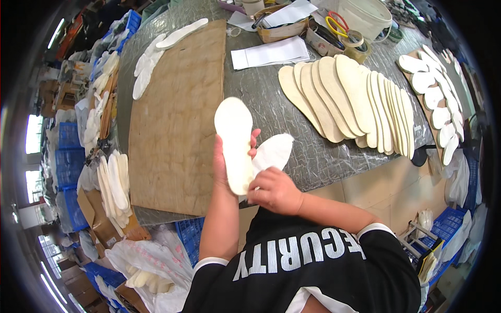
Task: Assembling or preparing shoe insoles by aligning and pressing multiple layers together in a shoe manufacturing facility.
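My left hand [222, 161] grips a cream-white insole [233, 122], holding it upright over the front edge of the table with the thumb on one side and fingertips on the other. Close by its narrow lower end, my right hand [276, 191] is closed, fingers curled and slightly blurred; what they pinch is hidden. A thin white sole-shaped piece [274, 151] shows behind the insole and just above my right hand. Whether it is attached to the insole, I cannot tell.
A brown board [177, 115] lies at left, white pieces [148, 62] along its far edge. Fanned beige insoles [334, 99] cover the table's right side. Beyond are white papers [270, 53], scissors [337, 23], tape [357, 47] and a clear bucket [365, 18]. More white pieces [433, 98] lie far right.
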A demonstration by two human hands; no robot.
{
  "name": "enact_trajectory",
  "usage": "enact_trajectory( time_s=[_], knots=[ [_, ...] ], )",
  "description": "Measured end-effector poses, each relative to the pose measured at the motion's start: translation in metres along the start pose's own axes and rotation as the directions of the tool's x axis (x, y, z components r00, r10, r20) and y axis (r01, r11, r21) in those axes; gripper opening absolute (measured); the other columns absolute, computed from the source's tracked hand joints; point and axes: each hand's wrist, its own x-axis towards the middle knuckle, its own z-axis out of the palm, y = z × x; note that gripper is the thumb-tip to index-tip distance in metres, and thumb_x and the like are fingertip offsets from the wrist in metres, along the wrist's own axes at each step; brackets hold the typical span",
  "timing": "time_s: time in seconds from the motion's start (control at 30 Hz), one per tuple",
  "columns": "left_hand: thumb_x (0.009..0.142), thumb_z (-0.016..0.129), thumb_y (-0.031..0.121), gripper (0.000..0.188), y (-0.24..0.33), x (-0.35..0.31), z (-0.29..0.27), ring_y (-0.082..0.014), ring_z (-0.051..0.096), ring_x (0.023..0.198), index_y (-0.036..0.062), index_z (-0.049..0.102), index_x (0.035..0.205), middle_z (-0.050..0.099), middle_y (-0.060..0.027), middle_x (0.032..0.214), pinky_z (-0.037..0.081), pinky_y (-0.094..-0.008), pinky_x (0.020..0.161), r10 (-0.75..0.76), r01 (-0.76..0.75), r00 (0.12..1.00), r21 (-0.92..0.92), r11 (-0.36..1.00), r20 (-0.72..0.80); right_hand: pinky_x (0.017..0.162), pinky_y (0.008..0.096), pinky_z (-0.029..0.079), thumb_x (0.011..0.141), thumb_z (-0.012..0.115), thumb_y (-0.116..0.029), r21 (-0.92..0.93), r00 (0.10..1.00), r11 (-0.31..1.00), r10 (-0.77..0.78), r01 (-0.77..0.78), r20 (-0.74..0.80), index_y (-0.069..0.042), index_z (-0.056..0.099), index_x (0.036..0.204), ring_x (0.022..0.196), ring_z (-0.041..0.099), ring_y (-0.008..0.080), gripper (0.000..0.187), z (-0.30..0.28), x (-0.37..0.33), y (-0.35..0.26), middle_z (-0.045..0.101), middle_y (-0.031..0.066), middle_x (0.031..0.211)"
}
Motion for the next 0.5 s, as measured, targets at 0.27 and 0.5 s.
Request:
enact_trajectory(
  time_s=[0.27, 0.5],
  knots=[
    [0.083, 0.042, 0.073, 0.092, -0.012, -0.03, 0.015, -0.0276, 0.056, 0.113, 0.0049, 0.032, 0.142, 0.049, -0.0206, 0.132, 0.051, -0.0407, 0.087, 0.086, -0.074, 0.996, 0.26, 0.963, -0.035, 0.105, 0.0511, 0.024, 0.067, 0.075, -0.026, -0.13, 0.98, 0.972, 0.188, -0.194, -0.059, -0.013, 0.05, 0.128, 0.129, 0.037, 0.0322, 0.067, -0.02, -0.002, -0.001, 0.044, 0.0067, 0.14],
    [0.083, 0.042, 0.073, 0.089, -0.02, -0.035, 0.014, -0.0303, 0.054, 0.111, 0.0079, 0.031, 0.143, 0.048, -0.0192, 0.131, 0.05, -0.0419, 0.086, 0.081, -0.065, 0.993, 0.176, 0.982, -0.085, 0.112, 0.0546, 0.013, 0.07, 0.074, -0.027, -0.101, 0.97, 0.967, 0.238, -0.234, 0.037, -0.012, 0.048, 0.13, 0.138, 0.028, 0.0301, 0.067, -0.018, -0.004, 0.005, 0.043, 0.0062, 0.142]
  ],
)
